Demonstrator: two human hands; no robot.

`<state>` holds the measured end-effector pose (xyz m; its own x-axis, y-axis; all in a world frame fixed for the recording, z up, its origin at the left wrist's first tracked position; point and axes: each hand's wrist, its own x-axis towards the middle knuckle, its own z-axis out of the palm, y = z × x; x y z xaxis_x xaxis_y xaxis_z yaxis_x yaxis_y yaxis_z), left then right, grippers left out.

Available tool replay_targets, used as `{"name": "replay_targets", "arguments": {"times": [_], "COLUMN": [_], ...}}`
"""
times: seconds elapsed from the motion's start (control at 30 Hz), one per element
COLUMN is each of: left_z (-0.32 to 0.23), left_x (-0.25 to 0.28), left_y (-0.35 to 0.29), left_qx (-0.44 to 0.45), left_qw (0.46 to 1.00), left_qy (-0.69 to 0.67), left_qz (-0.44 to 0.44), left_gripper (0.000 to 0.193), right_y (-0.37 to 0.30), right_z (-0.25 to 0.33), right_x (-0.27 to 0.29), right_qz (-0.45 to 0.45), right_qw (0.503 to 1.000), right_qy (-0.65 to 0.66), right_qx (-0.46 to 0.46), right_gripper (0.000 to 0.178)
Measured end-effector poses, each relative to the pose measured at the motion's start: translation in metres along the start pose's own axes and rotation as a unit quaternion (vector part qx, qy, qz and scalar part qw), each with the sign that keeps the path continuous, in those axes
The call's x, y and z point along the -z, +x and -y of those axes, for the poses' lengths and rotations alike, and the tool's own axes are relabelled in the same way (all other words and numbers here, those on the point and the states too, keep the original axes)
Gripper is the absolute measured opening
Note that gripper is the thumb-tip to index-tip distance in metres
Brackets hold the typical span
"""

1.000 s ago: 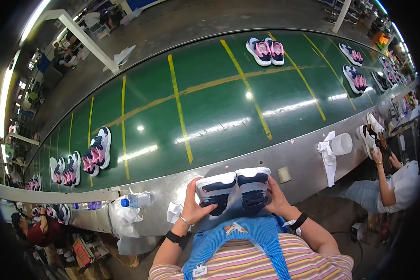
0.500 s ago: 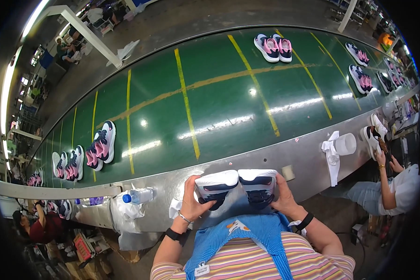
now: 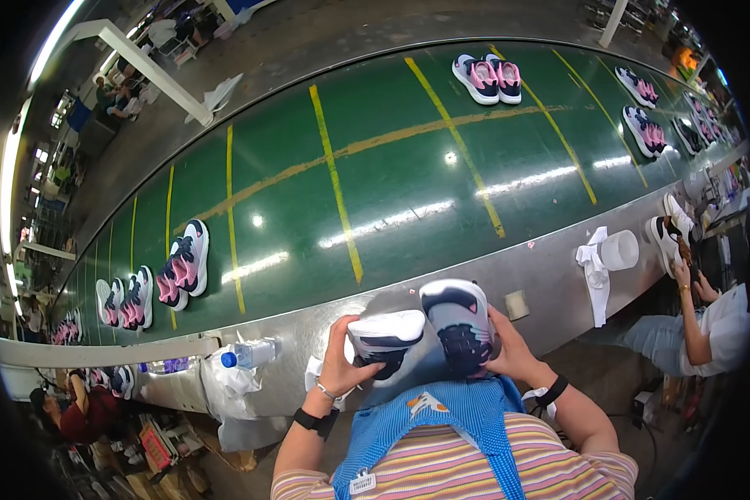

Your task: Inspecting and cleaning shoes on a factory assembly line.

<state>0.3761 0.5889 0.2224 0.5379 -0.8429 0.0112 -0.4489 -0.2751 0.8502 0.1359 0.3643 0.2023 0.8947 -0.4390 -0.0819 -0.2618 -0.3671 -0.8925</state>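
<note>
One shoe is held in each of the hands, over the near edge of the bench (image 3: 552, 282) and just in front of the apron (image 3: 460, 410). The left shoe (image 3: 385, 333) is gripped at its outer side by the left hand (image 3: 347, 363), the thumb being laid on the dark near part; the right shoe (image 3: 458, 329) is gripped likewise by the right hand (image 3: 507, 353), whose fingers are partly hidden. Both hands are curled, opened only as wide as the shoes require. By this outer grip the tops and white sole rims seem to be left uncovered, and the pair can be viewed side by side. The right shoe is reached farther toward the belt (image 3: 392, 179); whether the two shoes touch cannot be told.

On the belt, a left pair (image 3: 193, 257) and a far pair (image 3: 475, 81) are set with mates together, presumably so that they are not mixed. The bottle (image 3: 255, 353) at left and the cloth (image 3: 597, 296) and cup (image 3: 619, 250) at right are placed to either side, apparently so that room is left between them.
</note>
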Motion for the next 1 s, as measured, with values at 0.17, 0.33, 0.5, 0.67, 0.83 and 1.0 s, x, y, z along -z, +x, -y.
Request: {"name": "replay_targets", "arguments": {"times": [0.17, 0.33, 0.5, 0.67, 0.83, 1.0], "left_z": [0.001, -0.015, -0.044, -0.086, -0.124, -0.117], "left_x": [0.011, 0.026, -0.011, -0.035, -0.039, -0.049], "left_y": [0.011, 0.016, 0.038, 0.053, 0.059, 0.059], "left_qx": [0.146, 0.183, 0.182, 0.125, 0.121, 0.145], "left_qw": [0.91, 0.804, 0.76, 0.822, 0.856, 0.846], "left_qy": [-0.343, -0.402, -0.356, -0.272, -0.187, -0.206], "left_qz": [0.183, 0.398, 0.512, 0.484, 0.467, 0.47], "left_gripper": [0.101, 0.094, 0.082, 0.076, 0.076, 0.072], "right_y": [0.022, 0.005, -0.033, -0.005, -0.009, -0.042], "right_z": [-0.042, -0.063, -0.109, -0.156, -0.176, -0.145], "right_x": [-0.002, 0.026, 0.132, 0.162, 0.164, 0.2], "right_qz": [0.15, -0.008, -0.436, -0.542, -0.465, -0.557], "right_qw": [0.967, 0.999, 0.873, 0.761, 0.799, 0.797], "right_qy": [0.072, -0.006, -0.113, -0.3, -0.313, 0.19], "right_qx": [-0.191, -0.051, -0.188, -0.192, -0.216, -0.132], "right_gripper": [0.07, 0.057, 0.029, 0.021, 0.016, 0.011]}}
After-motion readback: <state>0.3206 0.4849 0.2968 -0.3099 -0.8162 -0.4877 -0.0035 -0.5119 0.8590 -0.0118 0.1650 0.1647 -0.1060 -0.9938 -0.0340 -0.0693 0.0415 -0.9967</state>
